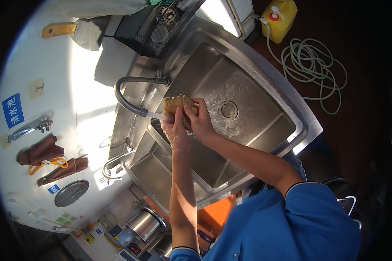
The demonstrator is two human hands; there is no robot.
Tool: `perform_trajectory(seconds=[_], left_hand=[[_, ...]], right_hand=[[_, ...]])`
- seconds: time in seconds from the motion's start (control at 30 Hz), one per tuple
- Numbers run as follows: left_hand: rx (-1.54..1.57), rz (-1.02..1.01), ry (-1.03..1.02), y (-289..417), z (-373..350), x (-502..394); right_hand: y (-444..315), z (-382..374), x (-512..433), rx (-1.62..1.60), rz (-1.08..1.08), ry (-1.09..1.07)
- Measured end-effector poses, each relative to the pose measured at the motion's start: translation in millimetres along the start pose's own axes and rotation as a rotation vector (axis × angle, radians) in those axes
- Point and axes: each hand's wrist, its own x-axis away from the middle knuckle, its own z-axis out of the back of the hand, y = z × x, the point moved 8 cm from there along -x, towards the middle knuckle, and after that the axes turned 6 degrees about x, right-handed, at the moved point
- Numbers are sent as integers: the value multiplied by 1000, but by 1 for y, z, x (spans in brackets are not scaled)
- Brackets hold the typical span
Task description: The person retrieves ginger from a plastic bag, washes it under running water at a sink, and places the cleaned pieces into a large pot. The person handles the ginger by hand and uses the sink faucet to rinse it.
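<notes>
Both my hands hold a lumpy yellow-brown block [178,103], which looks like a wet sponge, though the picture does not settle it. My left hand [178,132] grips its lower side, with water running over the wrist and fingers. On the other side, my right hand [201,122] presses its thumb and fingers against the block. A stream of water [156,115] pours from the curved metal faucet [121,89] onto my left hand and the block. Beneath lies the large basin of a stainless-steel sink [264,107], wet and splashed around its drain [229,109].
A smaller basin [153,173] with a second faucet [106,168] adjoins. A scraper [59,30], scissors [59,162] and brown cloths [40,151] hang on the wall. A mesh rack [173,29] stands behind the sink; a yellow jug [279,23] and coiled hose [308,65] are on the floor.
</notes>
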Motion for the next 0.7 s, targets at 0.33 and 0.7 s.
perform_trajectory(seconds=[0.33, 0.7], left_hand=[[136, 61, 55, -6, 11, -4], [-432, -275, 85, -8, 29, -3]], right_hand=[[-3, -12, 5, -16, 15, -55], [25, -3, 2, -39, -76, -85]])
